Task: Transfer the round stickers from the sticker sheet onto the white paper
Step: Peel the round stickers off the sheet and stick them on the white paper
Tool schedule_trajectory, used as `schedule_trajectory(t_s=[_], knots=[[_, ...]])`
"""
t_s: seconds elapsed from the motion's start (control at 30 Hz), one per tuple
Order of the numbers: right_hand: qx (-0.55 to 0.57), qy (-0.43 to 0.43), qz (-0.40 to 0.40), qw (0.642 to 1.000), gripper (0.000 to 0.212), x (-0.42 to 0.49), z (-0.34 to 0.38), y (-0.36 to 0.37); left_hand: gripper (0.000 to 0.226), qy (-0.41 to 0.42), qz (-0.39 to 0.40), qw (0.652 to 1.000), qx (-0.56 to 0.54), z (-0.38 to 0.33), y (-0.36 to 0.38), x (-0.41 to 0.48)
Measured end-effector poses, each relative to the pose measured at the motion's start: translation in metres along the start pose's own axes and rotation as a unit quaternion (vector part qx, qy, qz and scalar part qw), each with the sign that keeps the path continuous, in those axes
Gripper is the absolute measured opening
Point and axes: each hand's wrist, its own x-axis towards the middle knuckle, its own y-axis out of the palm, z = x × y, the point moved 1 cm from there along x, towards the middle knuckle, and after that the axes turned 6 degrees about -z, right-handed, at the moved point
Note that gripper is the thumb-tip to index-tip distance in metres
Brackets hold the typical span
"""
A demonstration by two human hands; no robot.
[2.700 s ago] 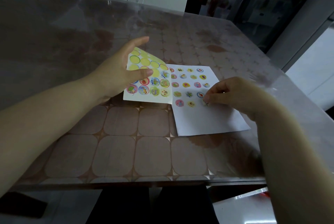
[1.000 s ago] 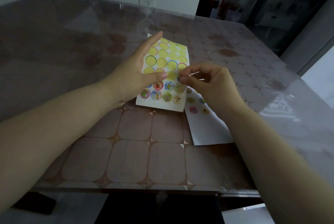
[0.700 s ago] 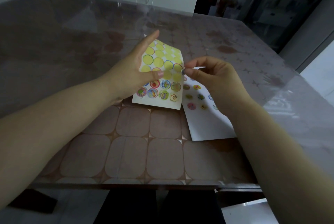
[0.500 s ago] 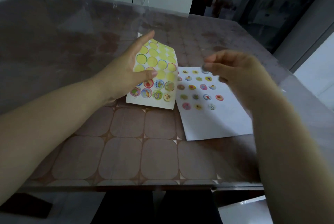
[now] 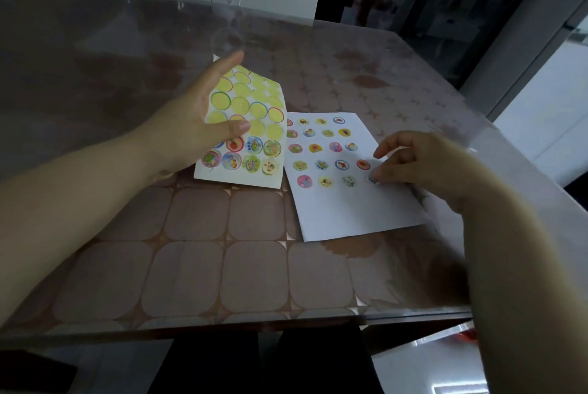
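Observation:
My left hand (image 5: 194,135) grips the sticker sheet (image 5: 254,126) by its left edge, thumb across the front, and tilts it up off the table. Its upper rows are bare yellow circles; two lower rows hold several colourful round stickers (image 5: 251,155). The white paper (image 5: 350,209) lies flat to the right with several stickers in rows. My right hand (image 5: 416,164) rests on the paper's right side, and its fingertips press a small round sticker (image 5: 373,179) down at the right end of the bottom row.
The table (image 5: 222,266) has a brown tiled pattern under a clear glossy cover. Its front edge runs just below the paper, and its right edge lies close behind my right hand. White cabinets and a dark doorway stand beyond the far edge.
My right hand pinched a sticker off the sheet, carried it right and down, and now presses it onto the paper's bottom row. My left hand keeps holding the sheet.

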Motion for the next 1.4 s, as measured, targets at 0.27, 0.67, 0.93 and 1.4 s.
schedule_trajectory(t_s=[0.27,0.67,0.93,1.4], knots=[[-0.038,0.004,0.0,0.999,0.026,0.002,0.004,0.003,0.073,0.0,-0.009,1.0,0.005,0.0,0.0,0.0],[-0.14,0.044,-0.005,0.989,0.031,0.018,0.013,-0.011,0.071,-0.004,0.008,1.0,-0.022,0.0,-0.001,0.0],[-0.218,-0.047,0.046,0.974,0.025,0.025,0.041,0.001,0.066,-0.01,0.017,0.998,-0.056,0.003,0.002,0.001],[-0.222,0.019,0.02,0.975,0.05,0.027,0.014,0.003,0.062,-0.028,0.03,0.996,-0.085,0.004,0.003,0.003]])
